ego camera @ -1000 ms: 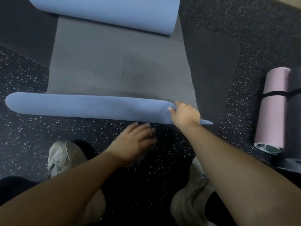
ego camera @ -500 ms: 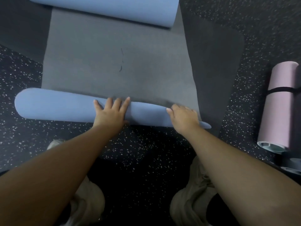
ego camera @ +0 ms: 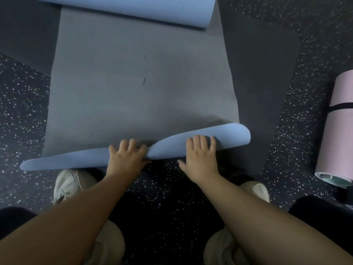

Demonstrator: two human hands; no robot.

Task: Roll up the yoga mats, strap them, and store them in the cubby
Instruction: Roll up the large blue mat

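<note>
**Yoga mat: near edge curled over, both hands flat on the roll**

Yoga mat [ego camera: 141, 88] lies on the speckled floor [ego camera: 23, 104], grey side up, blue side showing at the near roll [ego camera: 225, 138] and at a curled far end [ego camera: 133, 6]. Roll is uneven: fatter on the right, flattened toward the left tip. A darker mat [ego camera: 267, 77] lies under it to the right. No container in view.

Left hand [ego camera: 126, 157]: fingers straight, pressing down on the roll mid-span, not gripping. Right hand [ego camera: 200, 157]: same, fingers extended over the fatter part, thumb out on the floor side. Both forearms reach forward.

Pink rolled mat [ego camera: 338, 131] with black strap [ego camera: 342, 106] lies on the floor at far right, well apart.
</note>
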